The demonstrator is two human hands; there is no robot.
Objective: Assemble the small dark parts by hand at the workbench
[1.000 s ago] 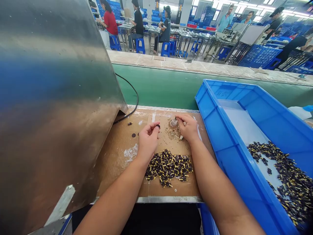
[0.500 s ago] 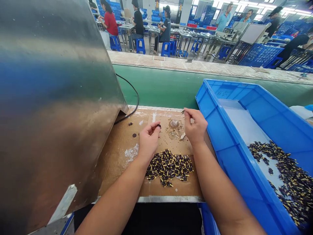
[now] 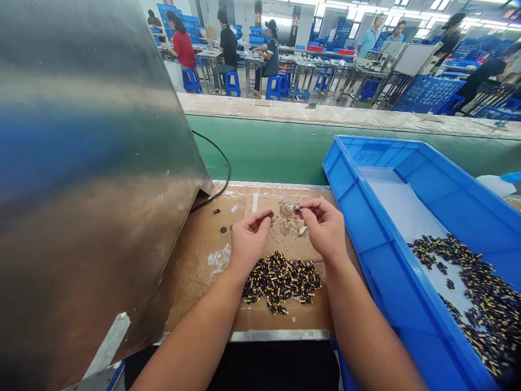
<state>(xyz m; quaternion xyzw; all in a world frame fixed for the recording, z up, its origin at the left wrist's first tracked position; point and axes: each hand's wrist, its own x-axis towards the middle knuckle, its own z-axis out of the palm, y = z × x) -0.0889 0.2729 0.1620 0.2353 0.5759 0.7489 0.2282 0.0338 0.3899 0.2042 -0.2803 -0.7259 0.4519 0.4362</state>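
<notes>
Between thumb and fingers, my left hand [image 3: 250, 241] pinches a small dark round disc [image 3: 271, 215]. My right hand [image 3: 326, 231] grips a small black part [image 3: 298, 210] by its end, just right of the disc and apart from it. Below both hands lies a heap of small black-and-yellow parts [image 3: 280, 279] on the cardboard sheet [image 3: 187, 282]. A clear dome-like lump [image 3: 288, 207] sits on the cardboard between my hands, among brownish residue. Near my right hand is a small whitish piece [image 3: 303, 230]. Another dark disc [image 3: 223, 229] rests left of my left hand.
A large metal housing [image 3: 101, 163] stands at left, with a black cable [image 3: 228, 163] beside it. On the right, a blue bin [image 3: 382, 228] holds many similar parts [image 3: 484, 304]. A green-sided ledge [image 3: 260, 146] runs behind. People [image 3: 228, 46] work at tables beyond.
My right hand has come down and left with the black part, closer to my left hand. My left hand has shifted slightly right and down with the disc.
</notes>
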